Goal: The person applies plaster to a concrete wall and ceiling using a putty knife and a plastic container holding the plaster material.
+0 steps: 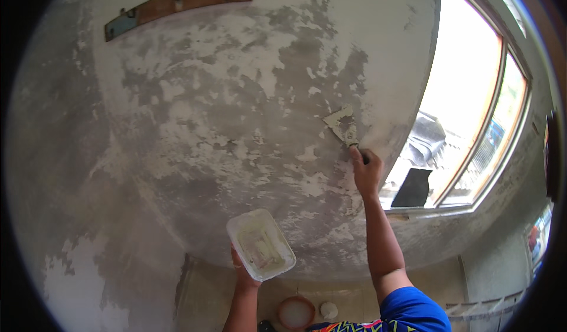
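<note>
My right hand [367, 168] is closed round the handle of a putty knife [344, 126], raised near the window side of the wall. The knife's wide blade is smeared with pale filler and lies at the wall; whether it touches cannot be made out. Lower and to the left, my left hand [244, 265] grips a white rectangular plastic tub [261, 244] from its left side and below. The tub tilts toward me, with pale filler smeared on its inside. Most of the left fingers are hidden behind it. The grey wall [236, 102] carries patchy white filler.
A wooden board [195, 0] is fixed high on the wall. At right is a wood-framed window [502, 96], with a dark flat piece [412, 188] on its sill. Below, a reddish round basin [296, 313] and a small white container [328, 310] stand on the floor.
</note>
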The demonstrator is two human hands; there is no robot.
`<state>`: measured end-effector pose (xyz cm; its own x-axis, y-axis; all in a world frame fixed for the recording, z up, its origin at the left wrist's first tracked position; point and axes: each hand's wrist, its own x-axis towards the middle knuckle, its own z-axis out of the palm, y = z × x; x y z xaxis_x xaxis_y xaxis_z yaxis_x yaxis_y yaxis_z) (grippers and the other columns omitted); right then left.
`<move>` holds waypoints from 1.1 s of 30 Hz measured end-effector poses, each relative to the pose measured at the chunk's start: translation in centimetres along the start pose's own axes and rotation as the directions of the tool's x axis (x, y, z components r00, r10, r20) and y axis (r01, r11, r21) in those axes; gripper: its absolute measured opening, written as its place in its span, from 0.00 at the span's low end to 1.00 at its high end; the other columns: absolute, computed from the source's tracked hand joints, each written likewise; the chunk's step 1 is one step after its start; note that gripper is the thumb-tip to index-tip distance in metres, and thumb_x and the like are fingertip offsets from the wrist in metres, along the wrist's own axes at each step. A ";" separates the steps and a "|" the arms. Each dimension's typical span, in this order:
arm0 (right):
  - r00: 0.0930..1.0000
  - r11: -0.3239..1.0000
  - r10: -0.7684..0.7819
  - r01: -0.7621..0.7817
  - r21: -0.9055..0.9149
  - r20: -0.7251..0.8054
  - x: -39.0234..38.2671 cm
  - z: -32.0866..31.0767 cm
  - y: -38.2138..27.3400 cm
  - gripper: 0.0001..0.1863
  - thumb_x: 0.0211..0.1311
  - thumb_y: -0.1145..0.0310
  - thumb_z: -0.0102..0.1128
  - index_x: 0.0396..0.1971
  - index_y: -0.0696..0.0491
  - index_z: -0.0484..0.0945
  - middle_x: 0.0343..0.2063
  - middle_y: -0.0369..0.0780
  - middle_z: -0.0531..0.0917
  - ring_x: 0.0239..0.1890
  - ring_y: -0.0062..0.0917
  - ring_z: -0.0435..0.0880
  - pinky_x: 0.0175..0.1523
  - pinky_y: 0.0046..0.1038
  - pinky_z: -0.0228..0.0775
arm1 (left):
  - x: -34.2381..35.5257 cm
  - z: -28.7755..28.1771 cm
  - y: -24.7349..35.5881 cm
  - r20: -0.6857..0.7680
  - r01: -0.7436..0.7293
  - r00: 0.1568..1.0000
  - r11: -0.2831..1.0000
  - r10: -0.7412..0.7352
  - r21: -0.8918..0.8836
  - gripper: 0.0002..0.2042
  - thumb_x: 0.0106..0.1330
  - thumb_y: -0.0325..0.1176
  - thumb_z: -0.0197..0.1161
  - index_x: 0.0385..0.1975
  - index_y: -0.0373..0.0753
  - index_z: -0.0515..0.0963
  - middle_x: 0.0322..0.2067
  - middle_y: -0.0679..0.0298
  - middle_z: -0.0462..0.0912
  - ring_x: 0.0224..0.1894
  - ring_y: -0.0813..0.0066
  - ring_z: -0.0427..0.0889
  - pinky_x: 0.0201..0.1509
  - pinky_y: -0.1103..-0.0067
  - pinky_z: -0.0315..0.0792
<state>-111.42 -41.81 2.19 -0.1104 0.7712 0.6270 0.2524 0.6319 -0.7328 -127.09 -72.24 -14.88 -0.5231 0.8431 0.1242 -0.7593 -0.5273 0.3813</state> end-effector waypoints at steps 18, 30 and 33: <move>0.860 0.862 -0.426 0.291 -0.414 -0.281 -6.8 -1.8 -5.7 0.31 0.71 0.75 0.54 0.73 0.55 0.62 0.44 0.49 0.78 0.31 0.39 0.82 0.43 0.39 0.76 | 2.2 0.0 0.0 -0.081 0.056 0.995 0.998 -0.057 -0.010 0.32 0.75 0.61 0.50 0.72 0.49 0.66 0.67 0.64 0.72 0.67 0.60 0.73 0.68 0.60 0.71; 0.972 0.831 -0.172 0.230 -0.507 0.160 -5.5 2.1 -5.6 0.45 0.58 0.81 0.58 0.77 0.49 0.54 0.38 0.59 0.78 0.28 0.50 0.84 0.32 0.48 0.77 | 3.3 -0.6 -1.1 -0.121 -0.006 0.992 0.988 0.025 0.157 0.32 0.76 0.60 0.48 0.73 0.50 0.64 0.69 0.66 0.70 0.70 0.61 0.70 0.72 0.60 0.67; 0.939 0.816 0.051 0.157 -0.556 0.339 -12.1 1.8 -0.8 0.46 0.58 0.81 0.56 0.78 0.47 0.52 0.39 0.60 0.77 0.28 0.52 0.85 0.30 0.48 0.79 | 4.3 -0.6 -2.2 -0.105 0.010 0.994 0.994 0.002 0.110 0.31 0.76 0.60 0.47 0.73 0.50 0.64 0.69 0.66 0.70 0.70 0.61 0.69 0.72 0.60 0.67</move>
<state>-111.97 -51.50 -5.29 -0.4171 0.7828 0.4618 0.7234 0.5936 -0.3527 -127.89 -67.50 -15.70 -0.5623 0.8264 0.0277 -0.7171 -0.5041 0.4814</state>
